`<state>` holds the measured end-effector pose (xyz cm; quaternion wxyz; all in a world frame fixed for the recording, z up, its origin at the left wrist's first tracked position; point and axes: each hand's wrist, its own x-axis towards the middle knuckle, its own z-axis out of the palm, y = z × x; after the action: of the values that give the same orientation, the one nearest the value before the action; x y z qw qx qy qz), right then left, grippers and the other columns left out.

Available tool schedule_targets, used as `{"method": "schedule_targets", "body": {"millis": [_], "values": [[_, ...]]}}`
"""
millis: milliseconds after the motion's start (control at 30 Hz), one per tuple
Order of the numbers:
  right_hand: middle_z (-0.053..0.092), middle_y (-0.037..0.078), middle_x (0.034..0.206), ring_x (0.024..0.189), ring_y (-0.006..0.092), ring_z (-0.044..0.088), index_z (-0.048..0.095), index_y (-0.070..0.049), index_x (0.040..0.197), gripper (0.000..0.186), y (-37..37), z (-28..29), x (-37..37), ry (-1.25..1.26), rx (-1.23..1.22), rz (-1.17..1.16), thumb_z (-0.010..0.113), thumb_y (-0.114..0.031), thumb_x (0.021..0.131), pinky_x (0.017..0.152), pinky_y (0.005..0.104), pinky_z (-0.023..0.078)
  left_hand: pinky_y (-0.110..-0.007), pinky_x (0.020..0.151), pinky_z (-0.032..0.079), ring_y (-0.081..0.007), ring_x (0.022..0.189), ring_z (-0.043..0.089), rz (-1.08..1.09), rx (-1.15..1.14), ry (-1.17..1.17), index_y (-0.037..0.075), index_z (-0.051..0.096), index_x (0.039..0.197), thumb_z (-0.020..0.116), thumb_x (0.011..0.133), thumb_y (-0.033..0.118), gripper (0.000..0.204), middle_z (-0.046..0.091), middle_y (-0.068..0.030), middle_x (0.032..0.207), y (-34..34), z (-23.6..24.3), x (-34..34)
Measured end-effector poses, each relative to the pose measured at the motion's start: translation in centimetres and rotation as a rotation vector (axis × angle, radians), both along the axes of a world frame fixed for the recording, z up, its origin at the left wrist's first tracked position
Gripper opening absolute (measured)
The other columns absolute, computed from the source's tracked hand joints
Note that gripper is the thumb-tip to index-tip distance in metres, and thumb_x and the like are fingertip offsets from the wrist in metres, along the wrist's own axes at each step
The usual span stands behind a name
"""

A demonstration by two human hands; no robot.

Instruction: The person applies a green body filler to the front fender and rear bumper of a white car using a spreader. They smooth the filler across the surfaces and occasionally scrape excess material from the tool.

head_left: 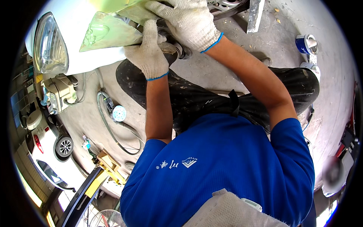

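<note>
White car body panel [102,62] at upper left, beyond the knees, running out of frame at top. Pale green patched area [111,33] on it sits directly ahead of and left of the gloves. Right hand [187,24], knit glove with blue cuff, is at the patch's upper right end, fingers extended leftward over it; can't tell if it's pinching anything. Left hand [148,55], same glove, is at the patch's lower right edge, thumb pointing up away from the body; rest of the fingers mostly hidden, so grip can't be read. Hands are close together, left one lower. Headlight [51,43] is in the panel, well left of both.

Surface: grey floor [234,45], dusty, small debris near the top. Room: second white car [49,155] far left; beige machine [60,92] below the headlight; yellow stand [115,172] lower left; wire fan [107,218] at bottom. Smaller: blue can [305,44] at far right, hose [109,130] looped on the floor, round pale-blue disc [119,113] beside it.
</note>
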<state>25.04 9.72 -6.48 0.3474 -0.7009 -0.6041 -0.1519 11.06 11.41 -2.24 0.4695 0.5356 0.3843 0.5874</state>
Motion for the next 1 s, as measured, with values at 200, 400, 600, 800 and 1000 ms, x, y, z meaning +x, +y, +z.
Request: {"method": "schedule_targets", "body": {"millis": [200, 400, 600, 800, 1000], "values": [[0.064, 0.001, 0.115, 0.097, 0.0294, 0.057, 0.068, -0.020, 0.118, 0.042, -0.1, 0.4, -0.8, 0.013, -0.009, -0.025, 0.066, -0.012, 0.077, 0.086, 0.0419, 0.049, -0.022, 0.052, 0.043, -0.0062, 0.060, 0.051, -0.064, -0.077, -0.094, -0.010, 0.056, 0.122, 0.062, 0.092, 0.004, 0.034, 0.067, -0.0100, 0.095, -0.1, 0.4, -0.3], [0.064, 0.001, 0.115, 0.097, 0.0297, 0.057, 0.068, -0.020, 0.118, 0.042, -1.6, 0.6, -0.4, 0.025, -0.013, -0.050, 0.066, -0.012, 0.077, 0.086, 0.0417, 0.049, -0.026, 0.059, 0.053, -0.0122, 0.073, 0.062, -0.014, -0.121, -0.038, -0.009, 0.060, 0.116, 0.065, 0.090, 0.004, 0.029, 0.067, -0.0099, 0.099, -0.8, 0.5, 0.6], [0.064, 0.002, 0.115, 0.097, 0.0300, 0.057, 0.069, -0.019, 0.117, 0.041, -1.9, 0.2, 0.8, 0.028, -0.029, -0.086, 0.066, -0.012, 0.077, 0.086, 0.0415, 0.049, -0.024, 0.056, 0.051, -0.0120, 0.064, 0.062, 0.075, 0.068, -0.042, -0.009, 0.065, 0.100, 0.071, 0.085, -0.001, 0.018, 0.068, -0.0079, 0.086, -1.1, -0.6, 3.3], [0.064, 0.002, 0.115, 0.098, 0.0303, 0.057, 0.069, -0.019, 0.116, 0.040, -3.4, -0.1, 3.2, 0.004, -0.038, -0.115, 0.066, -0.011, 0.077, 0.087, 0.0413, 0.049, -0.023, 0.052, 0.048, -0.0088, 0.058, 0.057, -0.002, 0.040, -0.046, -0.006, 0.066, 0.101, 0.072, 0.085, -0.002, 0.017, 0.067, -0.0049, 0.080, -1.3, -2.1, 5.7], [0.063, 0.002, 0.112, 0.096, 0.0306, 0.057, 0.066, -0.023, 0.125, 0.049, -4.7, -0.5, 4.6, 0.034, 0.023, 0.002, 0.065, -0.010, 0.078, 0.084, 0.0446, 0.048, -0.027, 0.065, 0.052, -0.0093, 0.069, 0.064, -0.033, 0.083, 0.044, -0.004, 0.071, 0.093, 0.080, 0.079, 0.008, 0.020, 0.073, -0.0058, 0.082, -2.6, -4.0, 7.6]]}}
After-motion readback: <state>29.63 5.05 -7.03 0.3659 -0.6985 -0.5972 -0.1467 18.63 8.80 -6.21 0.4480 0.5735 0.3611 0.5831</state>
